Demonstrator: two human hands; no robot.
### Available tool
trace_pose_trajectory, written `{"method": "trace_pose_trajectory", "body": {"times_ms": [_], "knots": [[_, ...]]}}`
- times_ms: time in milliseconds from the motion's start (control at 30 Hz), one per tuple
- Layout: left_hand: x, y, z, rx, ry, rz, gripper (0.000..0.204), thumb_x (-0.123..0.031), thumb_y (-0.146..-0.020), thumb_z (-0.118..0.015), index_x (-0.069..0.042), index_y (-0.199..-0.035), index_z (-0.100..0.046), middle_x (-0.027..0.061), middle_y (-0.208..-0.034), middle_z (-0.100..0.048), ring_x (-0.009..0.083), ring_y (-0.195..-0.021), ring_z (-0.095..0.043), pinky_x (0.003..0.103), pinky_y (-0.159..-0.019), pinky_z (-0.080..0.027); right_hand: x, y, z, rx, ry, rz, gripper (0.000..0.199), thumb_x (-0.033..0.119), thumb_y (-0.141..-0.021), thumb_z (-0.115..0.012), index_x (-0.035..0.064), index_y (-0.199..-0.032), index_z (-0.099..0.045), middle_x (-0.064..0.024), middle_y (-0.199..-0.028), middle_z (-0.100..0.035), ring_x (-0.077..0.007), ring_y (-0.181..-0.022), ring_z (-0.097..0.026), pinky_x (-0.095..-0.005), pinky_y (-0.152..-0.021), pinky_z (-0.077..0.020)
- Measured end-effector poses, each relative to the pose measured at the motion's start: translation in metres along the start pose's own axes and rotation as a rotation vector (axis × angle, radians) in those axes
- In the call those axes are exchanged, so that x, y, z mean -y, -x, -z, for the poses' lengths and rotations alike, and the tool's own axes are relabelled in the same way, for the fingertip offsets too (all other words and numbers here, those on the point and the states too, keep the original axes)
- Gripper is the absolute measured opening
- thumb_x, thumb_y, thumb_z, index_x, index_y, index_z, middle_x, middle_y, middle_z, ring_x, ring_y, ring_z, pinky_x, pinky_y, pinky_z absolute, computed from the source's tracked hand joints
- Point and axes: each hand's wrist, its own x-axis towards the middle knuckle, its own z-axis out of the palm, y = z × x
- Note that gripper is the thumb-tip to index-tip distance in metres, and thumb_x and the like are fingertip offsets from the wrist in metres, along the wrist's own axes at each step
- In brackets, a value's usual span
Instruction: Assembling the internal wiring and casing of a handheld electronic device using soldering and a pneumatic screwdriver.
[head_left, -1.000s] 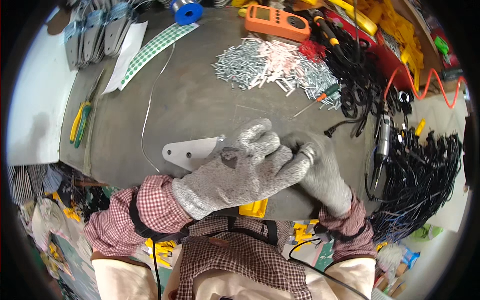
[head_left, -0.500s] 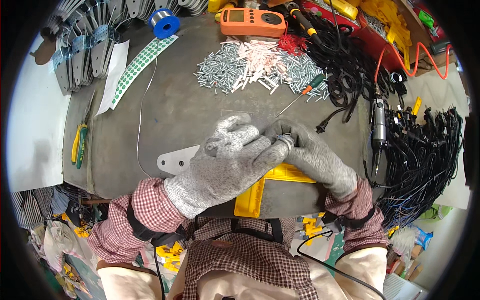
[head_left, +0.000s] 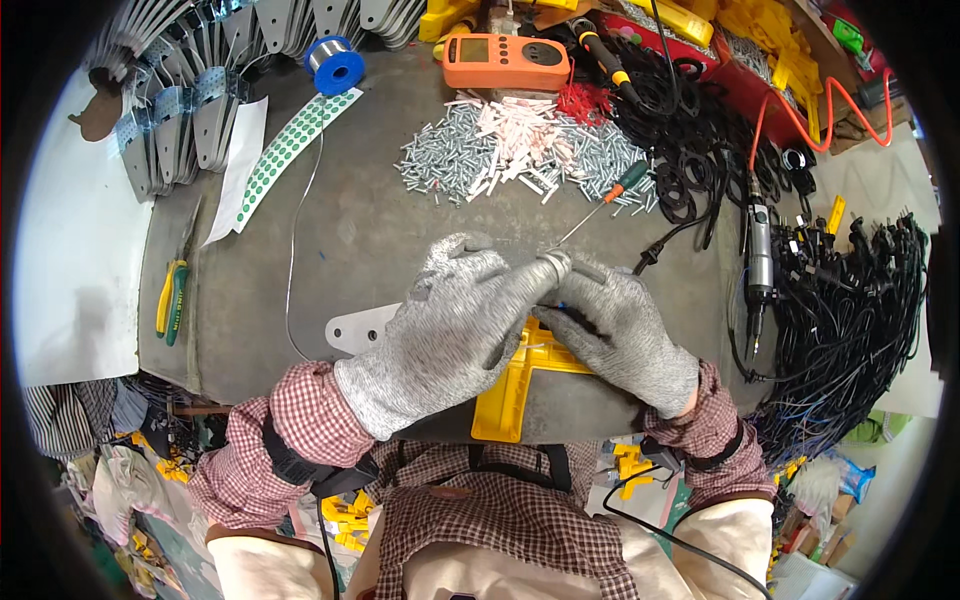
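Note:
Both hands wear grey knit gloves and meet over the middle of the bench. My left hand [head_left: 445,310] has its thumb and fingers closed, with the fingertips against those of my right hand [head_left: 630,335]. The fingers of my right hand are pinched too. Whatever they hold between them is small and mostly hidden; a speck of blue shows beneath the fingertips. Under the hands lies a yellow plastic frame [head_left: 502,405] near the bench's front edge. A flat grey metal plate with holes [head_left: 352,332] sticks out from beneath my left hand.
Beyond the hands lie a screwdriver [head_left: 628,180], piles of screws [head_left: 440,160] and an orange meter [head_left: 505,62]. Pliers [head_left: 172,302], a green-dotted sticker strip [head_left: 290,165] and a solder spool [head_left: 335,66] are leftward. Rightward are a power screwdriver [head_left: 760,250] and black cables [head_left: 850,320].
My left hand's fingers have folded further over the fingertips of my right hand, hiding the small piece that showed before. The whole view has shifted slightly.

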Motion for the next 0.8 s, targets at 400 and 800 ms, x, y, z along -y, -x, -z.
{"method": "trace_pose_trajectory", "body": {"times_ms": [400, 800], "knots": [[0.018, 0.013, 0.019, -0.102, 0.529, 0.271, 0.043, 0.002, -0.089, -0.065, -0.001, -0.131, -0.054, 0.0117, -0.124, -0.057, 0.0230, -0.121, -0.060, 0.034, -0.106, -0.046, -0.008, -0.010, -0.010, 0.062, -0.500, -0.463, 0.022, 0.022, -0.091, -0.069, 0.0068, -0.107, -0.068, -0.0141, -0.096, -0.070, -0.0256, -0.079, -0.068, -0.0364, -0.070, -0.0523], [-0.019, 0.015, 0.022, 0.158, -0.306, -0.188, 0.030, -0.016, -0.074, -0.072, -0.019, -0.104, -0.072, 0.0003, -0.113, -0.066, 0.0204, -0.098, -0.059, 0.043, -0.091, -0.043, -0.018, 0.000, -0.025, -0.087, -0.416, -0.244, 0.021, 0.017, -0.090, -0.071, 0.0038, -0.106, -0.069, -0.0182, -0.096, -0.067, -0.0378, -0.091, -0.066, -0.0418, -0.077, -0.0529]]}}
